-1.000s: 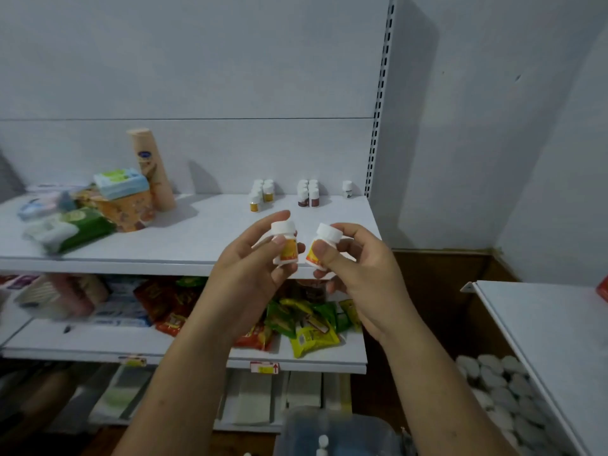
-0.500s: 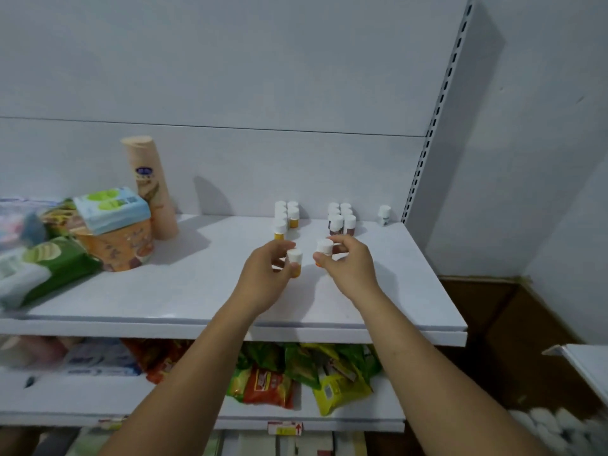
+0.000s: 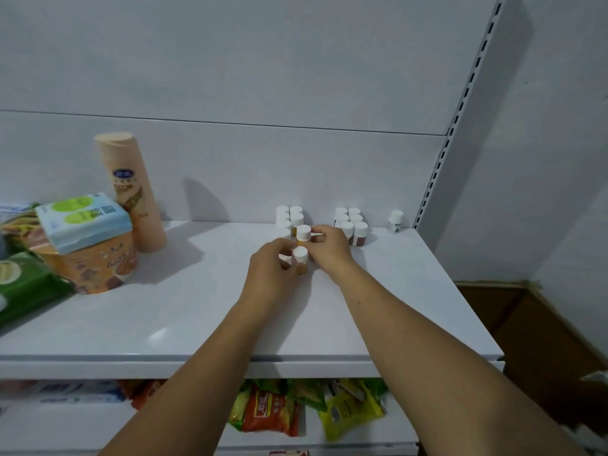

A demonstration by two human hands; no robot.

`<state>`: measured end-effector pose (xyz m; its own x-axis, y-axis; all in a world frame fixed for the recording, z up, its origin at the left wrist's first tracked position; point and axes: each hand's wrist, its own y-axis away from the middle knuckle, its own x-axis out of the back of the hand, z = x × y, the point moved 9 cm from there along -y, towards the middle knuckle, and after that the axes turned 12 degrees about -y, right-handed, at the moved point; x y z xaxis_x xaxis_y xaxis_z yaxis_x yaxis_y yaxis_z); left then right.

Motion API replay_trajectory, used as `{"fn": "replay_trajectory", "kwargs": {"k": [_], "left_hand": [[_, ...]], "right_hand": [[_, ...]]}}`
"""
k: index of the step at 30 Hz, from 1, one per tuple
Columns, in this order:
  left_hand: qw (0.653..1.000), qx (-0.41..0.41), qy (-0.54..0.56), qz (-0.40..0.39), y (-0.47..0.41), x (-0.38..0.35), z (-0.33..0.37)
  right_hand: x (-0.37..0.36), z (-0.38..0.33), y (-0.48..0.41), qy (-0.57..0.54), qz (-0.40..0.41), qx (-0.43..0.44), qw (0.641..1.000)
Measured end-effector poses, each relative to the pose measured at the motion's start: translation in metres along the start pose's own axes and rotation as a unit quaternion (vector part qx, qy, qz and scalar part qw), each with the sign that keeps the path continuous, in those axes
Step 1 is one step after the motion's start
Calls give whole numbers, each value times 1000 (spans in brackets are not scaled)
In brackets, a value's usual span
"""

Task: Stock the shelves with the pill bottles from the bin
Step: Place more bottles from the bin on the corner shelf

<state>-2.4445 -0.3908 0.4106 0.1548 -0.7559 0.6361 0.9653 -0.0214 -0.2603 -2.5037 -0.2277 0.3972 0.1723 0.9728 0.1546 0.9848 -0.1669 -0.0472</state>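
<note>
Both my hands reach over the white top shelf [image 3: 197, 311]. My left hand [image 3: 271, 274] grips a small white-capped yellow pill bottle [image 3: 300, 260], standing low at the shelf surface. My right hand [image 3: 329, 250] pinches a second yellow pill bottle [image 3: 303, 232] just behind it, at the front of the left cluster of pill bottles [image 3: 289, 217] against the back wall. A second cluster of brown-labelled bottles [image 3: 353, 225] stands to the right, and a single white bottle [image 3: 395, 221] beyond it. The bin is out of view.
A tall peach tube [image 3: 131, 192] stands at the back left, beside an orange cup topped with a blue wipes pack [image 3: 84, 225] and green packets [image 3: 19, 281]. Snack bags [image 3: 273, 413] fill the lower shelf. A slotted upright [image 3: 454, 126] bounds the shelf on the right.
Both hands have carried their bottles forward and down from mid-air to the shelf, reaching the front of the left cluster. The camera has moved closer to the shelf.
</note>
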Motion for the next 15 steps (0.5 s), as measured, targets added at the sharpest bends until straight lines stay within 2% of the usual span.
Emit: {"fn": "replay_trajectory", "kwargs": {"k": [5, 15], "left_hand": [[1000, -5, 5, 9, 0, -3, 9], [999, -29, 13, -11, 2, -17, 13]], "right_hand": [[1, 2, 6, -20, -18, -31, 999], [4, 4, 17, -63, -50, -31, 996]]}}
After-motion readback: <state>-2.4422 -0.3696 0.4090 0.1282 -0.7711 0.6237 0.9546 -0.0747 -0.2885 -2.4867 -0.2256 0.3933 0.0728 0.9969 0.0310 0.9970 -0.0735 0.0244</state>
